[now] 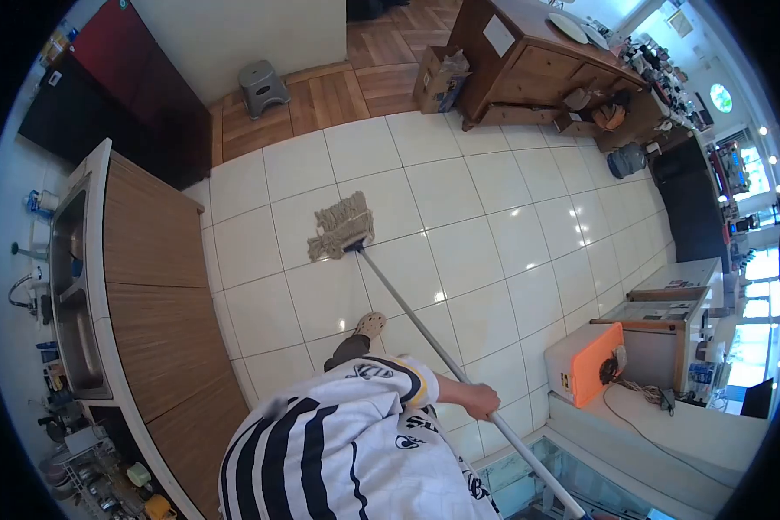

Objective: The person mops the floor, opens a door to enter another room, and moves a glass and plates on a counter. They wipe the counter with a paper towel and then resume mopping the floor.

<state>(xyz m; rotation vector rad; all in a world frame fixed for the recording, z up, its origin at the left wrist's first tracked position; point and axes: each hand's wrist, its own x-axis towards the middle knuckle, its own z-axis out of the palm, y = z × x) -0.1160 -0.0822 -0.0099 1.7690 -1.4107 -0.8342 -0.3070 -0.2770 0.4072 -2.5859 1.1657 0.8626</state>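
My left hand (481,400) is wrapped round the grey pole (425,331) of a mop, at the end of an arm in a white short sleeve that reaches across to the right. The pole slants from the lower right edge up to the mop head (345,225), whose beige strands lie spread on the white tiles. Its far end leaves the picture near the bottom. My right hand does not show. One foot in a beige clog (371,325) stands on the floor behind the mop head.
A sink counter (104,269) with wooden doors runs along the left, near a dark red fridge (121,78). A grey stool (263,87) stands on the wooden floor. At right are an orange-lidded box (598,364) with a cable, a wooden cabinet (537,74) and a water jug (626,161).
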